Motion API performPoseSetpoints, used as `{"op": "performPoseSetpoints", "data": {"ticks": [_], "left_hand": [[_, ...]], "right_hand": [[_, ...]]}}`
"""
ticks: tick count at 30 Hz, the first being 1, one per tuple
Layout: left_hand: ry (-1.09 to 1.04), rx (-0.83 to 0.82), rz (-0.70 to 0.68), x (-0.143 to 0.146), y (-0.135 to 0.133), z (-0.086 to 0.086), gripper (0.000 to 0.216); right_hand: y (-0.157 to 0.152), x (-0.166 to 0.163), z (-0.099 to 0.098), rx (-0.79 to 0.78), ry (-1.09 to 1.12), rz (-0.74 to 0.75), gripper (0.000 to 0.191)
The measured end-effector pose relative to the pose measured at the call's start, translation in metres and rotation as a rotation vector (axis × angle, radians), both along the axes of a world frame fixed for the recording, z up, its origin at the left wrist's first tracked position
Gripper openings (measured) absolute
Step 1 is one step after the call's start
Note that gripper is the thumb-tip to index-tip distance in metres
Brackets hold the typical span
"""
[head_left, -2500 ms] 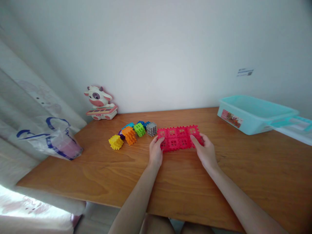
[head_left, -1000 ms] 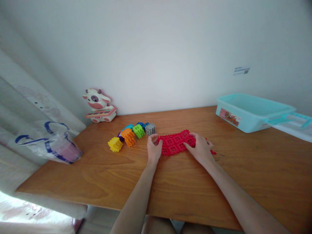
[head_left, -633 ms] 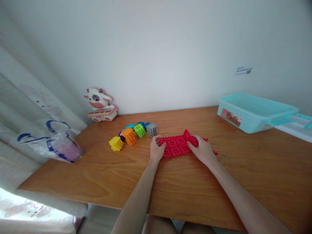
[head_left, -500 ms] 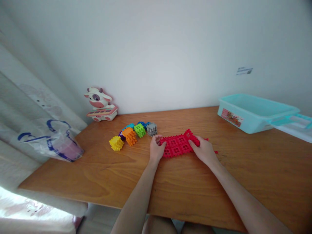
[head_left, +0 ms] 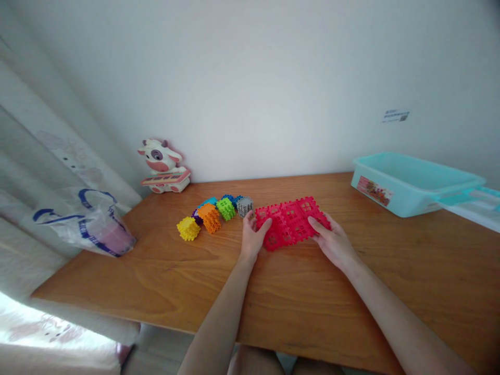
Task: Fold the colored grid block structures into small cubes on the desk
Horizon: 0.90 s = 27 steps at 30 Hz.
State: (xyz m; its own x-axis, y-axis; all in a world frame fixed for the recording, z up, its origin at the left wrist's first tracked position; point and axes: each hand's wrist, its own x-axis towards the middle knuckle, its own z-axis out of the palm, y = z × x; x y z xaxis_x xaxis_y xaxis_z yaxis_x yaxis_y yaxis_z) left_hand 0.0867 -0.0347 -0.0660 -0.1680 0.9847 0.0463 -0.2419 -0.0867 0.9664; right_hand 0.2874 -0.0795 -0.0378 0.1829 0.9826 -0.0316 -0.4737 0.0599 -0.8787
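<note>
Between my two hands is a flat panel of red interlocking plastic tiles (head_left: 289, 223), with square window-like holes and toothed edges. My left hand (head_left: 253, 237) grips its left end, thumb on top and fingers behind. At the right end, my right hand (head_left: 332, 237) pinches it with the thumb on the face and the fingers underneath. The panel is tilted toward me. Beyond my left hand stand stacks of similar tiles: grey (head_left: 245, 206), lime green (head_left: 226, 208), orange (head_left: 210, 217) and yellow (head_left: 188, 228), with blue and purple ones partly hidden behind.
A toy cow with a keyboard (head_left: 164, 166) sits at the back left against the wall. On the left edge lies a clear plastic bag (head_left: 103, 229) with something pink inside. A light turquoise bin (head_left: 410, 187) stands at the back right of the wooden table (head_left: 175, 281).
The red panel now lies flatter and in line across its length; its right end was bent up before. My right hand has shifted slightly right and its fingers have gone underneath.
</note>
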Motion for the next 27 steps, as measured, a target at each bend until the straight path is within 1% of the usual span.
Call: {"op": "performPoseSetpoints", "data": {"ticks": [2,4,7,10,13,15,17,21,24,25,27], "left_hand": [[-0.043,0.019,-0.054,-0.002,-0.001,0.003,0.072],[-0.037,0.062,-0.067,-0.003,-0.002,0.006,0.063],[0.019,0.154,-0.036,-0.004,-0.004,0.009,0.043],[0.098,0.244,0.017,-0.005,-0.005,0.011,0.033],[0.162,0.273,0.049,-0.004,-0.008,0.012,0.031],[0.189,0.291,0.035,-0.003,-0.01,0.012,0.031],[0.224,0.3,0.003,-0.003,-0.013,0.013,0.033],[0.308,0.263,-0.049,-0.003,-0.016,0.018,0.037],[0.327,0.246,-0.085,-0.005,-0.016,0.021,0.033],[0.323,0.239,-0.109,-0.006,-0.016,0.021,0.031],[0.317,0.222,-0.201,-0.007,-0.015,0.02,0.031]], "right_hand": [[0.002,0.002,-0.002,0.018,0.0,-0.031,0.043],[0.004,0.004,-0.004,0.036,-0.049,-0.059,0.043],[0.007,0.008,-0.008,0.071,-0.242,-0.064,0.04],[0.009,0.011,-0.013,0.112,-0.412,-0.049,0.038],[0.01,0.011,-0.016,0.138,-0.485,-0.068,0.04],[0.008,0.009,-0.016,0.143,-0.528,-0.074,0.042],[0.005,0.006,-0.013,0.134,-0.589,-0.061,0.042],[-0.002,0.002,-0.005,0.121,-0.74,-0.046,0.035],[-0.005,0.001,-0.004,0.135,-0.801,-0.039,0.031],[-0.005,0.0,-0.004,0.137,-0.805,-0.038,0.031],[-0.005,0.0,-0.006,0.142,-0.792,-0.032,0.032]]}}
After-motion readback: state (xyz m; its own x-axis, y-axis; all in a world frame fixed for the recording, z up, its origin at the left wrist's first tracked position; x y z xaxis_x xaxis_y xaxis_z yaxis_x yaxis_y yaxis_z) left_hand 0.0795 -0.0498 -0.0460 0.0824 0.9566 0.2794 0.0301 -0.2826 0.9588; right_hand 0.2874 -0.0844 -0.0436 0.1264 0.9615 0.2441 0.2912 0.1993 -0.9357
